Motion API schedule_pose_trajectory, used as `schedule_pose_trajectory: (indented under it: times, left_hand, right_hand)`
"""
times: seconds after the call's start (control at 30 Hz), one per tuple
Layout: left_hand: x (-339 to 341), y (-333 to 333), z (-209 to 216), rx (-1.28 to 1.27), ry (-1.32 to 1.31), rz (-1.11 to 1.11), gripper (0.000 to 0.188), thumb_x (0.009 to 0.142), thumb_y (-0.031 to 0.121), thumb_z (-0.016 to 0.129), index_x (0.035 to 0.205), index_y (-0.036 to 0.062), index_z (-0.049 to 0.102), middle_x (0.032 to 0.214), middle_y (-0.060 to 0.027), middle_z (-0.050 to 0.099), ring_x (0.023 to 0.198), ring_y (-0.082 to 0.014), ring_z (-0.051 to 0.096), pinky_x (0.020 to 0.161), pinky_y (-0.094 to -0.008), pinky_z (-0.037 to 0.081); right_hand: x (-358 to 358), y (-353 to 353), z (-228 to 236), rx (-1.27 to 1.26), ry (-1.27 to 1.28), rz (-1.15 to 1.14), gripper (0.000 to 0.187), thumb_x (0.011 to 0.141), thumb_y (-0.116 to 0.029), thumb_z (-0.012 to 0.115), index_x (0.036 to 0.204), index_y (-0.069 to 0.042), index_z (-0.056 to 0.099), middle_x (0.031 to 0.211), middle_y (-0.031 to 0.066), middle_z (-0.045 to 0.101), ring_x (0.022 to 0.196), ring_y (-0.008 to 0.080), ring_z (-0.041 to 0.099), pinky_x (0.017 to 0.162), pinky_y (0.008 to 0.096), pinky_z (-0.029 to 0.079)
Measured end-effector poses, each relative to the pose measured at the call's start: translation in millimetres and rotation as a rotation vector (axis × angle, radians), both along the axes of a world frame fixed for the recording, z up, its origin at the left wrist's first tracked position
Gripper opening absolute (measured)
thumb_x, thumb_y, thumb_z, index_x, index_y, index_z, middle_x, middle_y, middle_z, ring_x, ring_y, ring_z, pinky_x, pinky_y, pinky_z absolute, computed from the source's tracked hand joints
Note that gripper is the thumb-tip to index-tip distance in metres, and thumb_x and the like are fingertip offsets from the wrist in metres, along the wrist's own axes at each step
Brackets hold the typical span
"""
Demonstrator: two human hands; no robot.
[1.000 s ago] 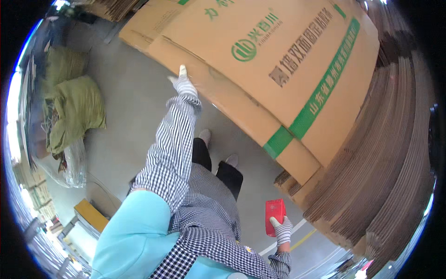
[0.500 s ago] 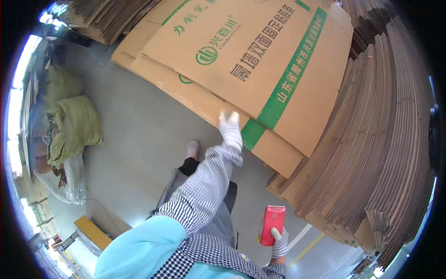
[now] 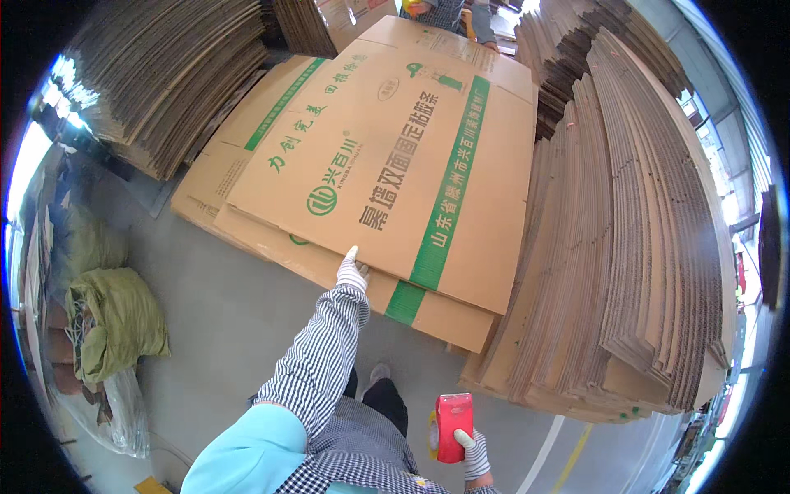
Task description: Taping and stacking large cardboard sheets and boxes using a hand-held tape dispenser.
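Note:
A flattened cardboard carton (image 3: 461, 263) with green bands and dark print lies on top of another flattened carton (image 3: 444, 319), which sticks out on the near side. My left hand (image 3: 352, 272), in a striped white glove, is at the near edge of the top carton, thumb side above the board and the other fingers partly hidden; it looks closed on that edge. Low on the right, my right hand (image 3: 472, 451), gloved the same way, grips a red tape dispenser (image 3: 454, 428). A yellowish tape roll (image 3: 433, 435) shows at its left side.
Tall stacks of flat cardboard (image 3: 568, 272) line the right, with another stack (image 3: 164, 82) at far left. A co-worker's arm (image 3: 482, 23) is beyond the cartons' far end. A green woven sack (image 3: 123, 317) and clear plastic bag (image 3: 127, 412) sit on the grey floor.
The view has shifted, bringing the far end of the cartons and a co-worker into sight. My left hand has come onto the top carton's near edge. My right hand still holds the tape dispenser.

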State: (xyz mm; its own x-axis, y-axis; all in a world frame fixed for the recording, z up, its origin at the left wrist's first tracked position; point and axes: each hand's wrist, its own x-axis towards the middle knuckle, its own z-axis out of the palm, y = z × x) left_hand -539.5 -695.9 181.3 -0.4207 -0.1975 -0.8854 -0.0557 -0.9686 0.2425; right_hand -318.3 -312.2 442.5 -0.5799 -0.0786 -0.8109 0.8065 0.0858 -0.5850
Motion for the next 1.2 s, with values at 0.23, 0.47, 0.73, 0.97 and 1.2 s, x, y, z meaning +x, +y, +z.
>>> schedule_pose_trajectory:
  times: [0.23, 0.47, 0.73, 0.97, 1.2]
  left_hand:
    - [-20.9, -17.5, -22.2, 0.156, 0.154, 0.057, 0.063, 0.087, 0.036, 0.072, 0.140, 0.0146, 0.047, 0.138, -0.0086, 0.054, 0.123, -0.0330, 0.051, 0.105, -0.0528, 0.039]
    - [-42.7, -24.6, 46.7, -0.464, -0.048, -0.287, 0.044, 0.088, 0.035, 0.073, 0.109, -0.0029, 0.065, 0.098, -0.0093, 0.069, 0.079, -0.0218, 0.060, 0.076, -0.0371, 0.052]
    - [116.4, -37.7, 8.1, -0.376, 0.030, -0.071, 0.041, 0.091, 0.031, 0.071, 0.117, 0.0005, 0.063, 0.106, -0.0118, 0.068, 0.093, -0.0206, 0.064, 0.078, -0.0357, 0.054]
    - [88.6, -36.4, 129.2, -0.070, 0.207, -1.427, 0.063, 0.093, 0.062, 0.054, 0.105, 0.0015, 0.066, 0.094, -0.0109, 0.071, 0.083, -0.0240, 0.069, 0.072, -0.0356, 0.055]
    - [49.5, 18.9, 244.8, 0.116, 0.823, -0.651, 0.071, 0.096, 0.050, 0.054, 0.146, 0.0002, 0.042, 0.139, -0.0157, 0.054, 0.127, -0.0235, 0.051, 0.110, -0.0412, 0.037]
  right_hand:
    - [33.2, -18.7, 1.5, -0.088, 0.114, -0.148, 0.071, 0.076, -0.036, 0.077, 0.133, 0.000, 0.054, 0.122, 0.0097, 0.064, 0.109, 0.0225, 0.064, 0.095, 0.0366, 0.051]
    - [-28.3, -40.0, 12.0, -0.146, 0.119, -0.179, 0.077, 0.073, -0.034, 0.078, 0.137, -0.001, 0.049, 0.125, 0.0071, 0.062, 0.113, 0.0218, 0.061, 0.098, 0.0368, 0.049]
    - [-165.7, -88.5, 55.2, -0.071, 0.134, 0.273, 0.082, 0.062, -0.033, 0.092, 0.131, -0.004, 0.057, 0.120, 0.0049, 0.065, 0.109, 0.0157, 0.060, 0.097, 0.0326, 0.047]
    - [-238.2, -97.9, 74.2, 0.088, 0.164, 0.676, 0.085, 0.059, -0.049, 0.088, 0.125, -0.004, 0.061, 0.135, 0.0182, 0.056, 0.135, 0.0344, 0.043, 0.111, 0.0441, 0.034]
    - [-265.5, -131.4, 47.6, 0.118, 0.336, 1.066, 0.082, 0.057, -0.058, 0.083, 0.116, -0.005, 0.065, 0.125, 0.0243, 0.060, 0.133, 0.0468, 0.041, 0.110, 0.0521, 0.034]
